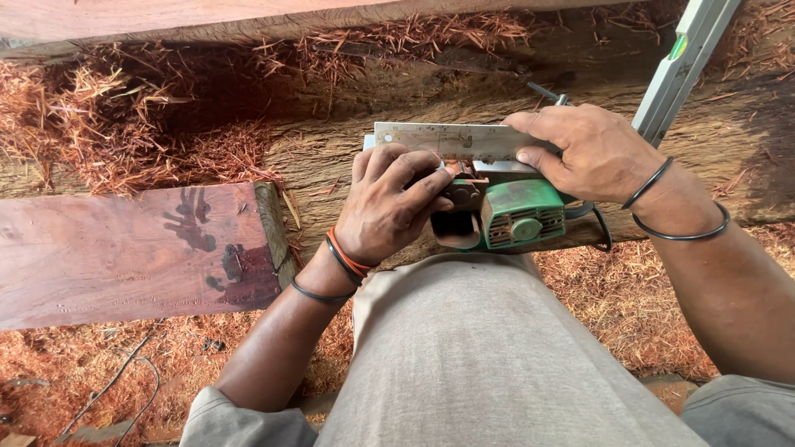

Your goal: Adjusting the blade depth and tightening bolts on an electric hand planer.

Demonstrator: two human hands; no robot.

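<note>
Reddish shavings (124,124) cover the ground around a rough log (397,124), where a green electric planer (513,211) rests near its front edge, above the person's knee. Left hand (389,203) grips the planer body; right hand (588,149) pinches a steel ruler (451,141) across it. Keeping the ruler flat and both hands steady should give a true reading.

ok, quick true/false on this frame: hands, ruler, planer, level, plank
1. Both hands are on the metal ruler. True: left hand and right hand press it down.
2. The ruler lies across a green power planer. True.
3. The planer sits on the reddish plank. False: it rests by the person's knee, against the rough log.
4. The spirit level lies flat on the plank. False: it leans at upper right.
5. The wrists are bare. False: both wear bands.
</note>
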